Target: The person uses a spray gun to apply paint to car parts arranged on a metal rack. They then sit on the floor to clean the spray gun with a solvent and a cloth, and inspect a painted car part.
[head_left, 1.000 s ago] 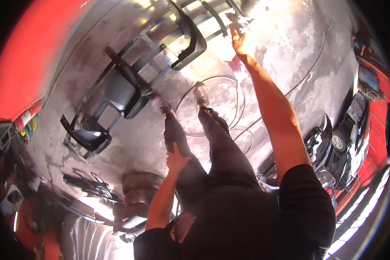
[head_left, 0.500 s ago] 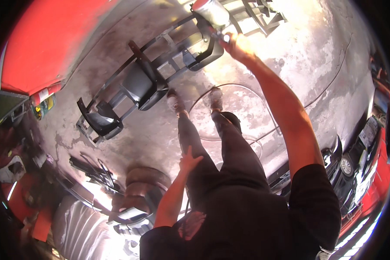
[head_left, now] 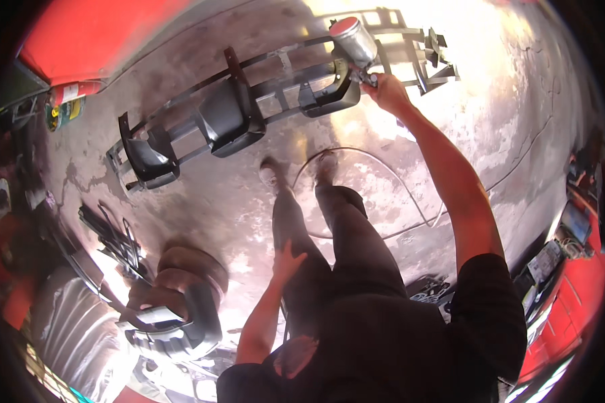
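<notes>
My right hand [head_left: 388,93] is wrapped round the handle of a spray gun with a metal cup [head_left: 356,46] and a reddish lid. The gun is held at the right end of a curved black part [head_left: 331,101], the rightmost of three on a long frame [head_left: 296,46]. In the middle of the frame is a wider black panel [head_left: 225,121], and a smaller black piece [head_left: 153,160] sits at its left end. Contact between gun and part cannot be made out. My left hand [head_left: 288,262] rests on my left thigh with its fingers apart, holding nothing.
A thin hose [head_left: 390,171] loops over the worn floor by my feet. Beyond the frame stands another rack [head_left: 417,60]. At left are a red panel [head_left: 81,40], stacked brown round pieces [head_left: 191,269] and a pale wrapped bundle [head_left: 81,336]. Clutter and a red surface [head_left: 578,295] lie right.
My view has shifted, and the frame lies higher and flatter in it. The spray gun has moved slightly rightward with my right hand. My left hand stays on my thigh.
</notes>
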A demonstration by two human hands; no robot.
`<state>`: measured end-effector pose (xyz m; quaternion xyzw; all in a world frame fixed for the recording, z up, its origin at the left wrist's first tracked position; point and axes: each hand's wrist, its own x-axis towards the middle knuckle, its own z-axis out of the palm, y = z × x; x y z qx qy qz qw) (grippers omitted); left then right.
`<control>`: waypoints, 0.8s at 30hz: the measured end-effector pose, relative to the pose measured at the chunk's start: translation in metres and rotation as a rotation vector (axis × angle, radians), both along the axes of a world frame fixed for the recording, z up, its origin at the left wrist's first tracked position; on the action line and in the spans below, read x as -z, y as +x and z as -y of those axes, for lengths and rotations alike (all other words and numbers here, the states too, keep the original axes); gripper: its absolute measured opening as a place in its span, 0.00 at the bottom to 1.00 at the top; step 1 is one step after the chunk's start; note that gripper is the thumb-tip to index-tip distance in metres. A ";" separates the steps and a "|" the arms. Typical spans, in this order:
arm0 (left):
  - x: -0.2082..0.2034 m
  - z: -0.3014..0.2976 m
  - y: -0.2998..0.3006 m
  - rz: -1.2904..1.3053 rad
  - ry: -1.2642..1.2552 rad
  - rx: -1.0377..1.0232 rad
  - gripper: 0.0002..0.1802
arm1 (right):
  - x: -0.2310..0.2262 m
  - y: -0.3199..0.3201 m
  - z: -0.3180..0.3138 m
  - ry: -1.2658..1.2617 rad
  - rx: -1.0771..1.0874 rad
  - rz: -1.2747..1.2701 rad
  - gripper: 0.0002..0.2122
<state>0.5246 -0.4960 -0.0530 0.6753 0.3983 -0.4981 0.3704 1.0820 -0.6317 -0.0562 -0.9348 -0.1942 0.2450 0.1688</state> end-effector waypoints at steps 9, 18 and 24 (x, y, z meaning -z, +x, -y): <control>0.005 0.030 -0.025 -0.063 0.012 0.078 0.51 | 0.058 0.112 -0.067 -0.136 0.117 0.607 0.12; 0.000 0.011 -0.025 0.020 -0.009 0.032 0.49 | -0.005 -0.071 -0.031 0.117 -0.009 -0.237 0.16; -0.006 0.012 -0.035 0.117 0.038 -0.011 0.47 | -0.005 -0.087 -0.024 0.268 -0.014 -0.104 0.15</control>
